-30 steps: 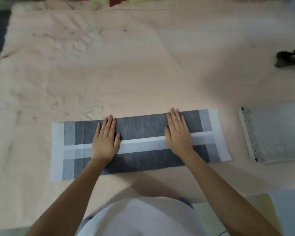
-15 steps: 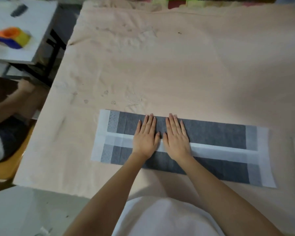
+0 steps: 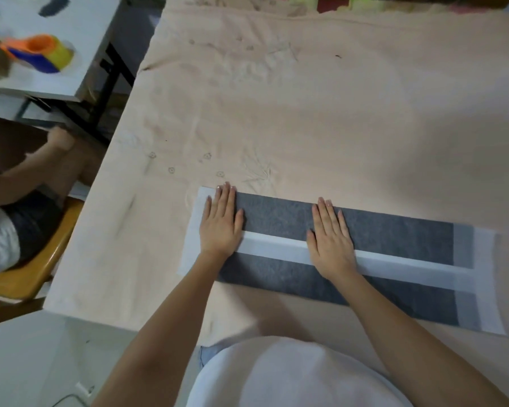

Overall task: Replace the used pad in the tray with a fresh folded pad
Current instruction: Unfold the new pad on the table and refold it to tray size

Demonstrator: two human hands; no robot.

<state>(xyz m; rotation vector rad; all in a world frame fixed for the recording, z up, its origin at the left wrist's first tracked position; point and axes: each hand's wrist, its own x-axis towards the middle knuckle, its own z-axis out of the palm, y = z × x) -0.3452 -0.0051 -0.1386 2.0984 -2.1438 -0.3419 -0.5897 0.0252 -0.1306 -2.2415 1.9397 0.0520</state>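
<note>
Both hands flat, fingers straight, pressing folded pad (image 3: 394, 230): left hand (image 3: 221, 227), right hand (image 3: 331, 239). Tray out of frame.

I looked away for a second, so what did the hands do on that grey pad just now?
The left hand slid out to the pad's left end; the right hand shifted slightly right, so the hands parted. Both stayed flat, pressing the folded grey pad, which stayed on the cloth-covered table. Nothing was gripped or released.

The pad (image 3: 379, 230) lies on the cloth (image 3: 306, 113), left hand (image 3: 220, 227) at its left end, right hand (image 3: 331, 245) mid-length.
</note>
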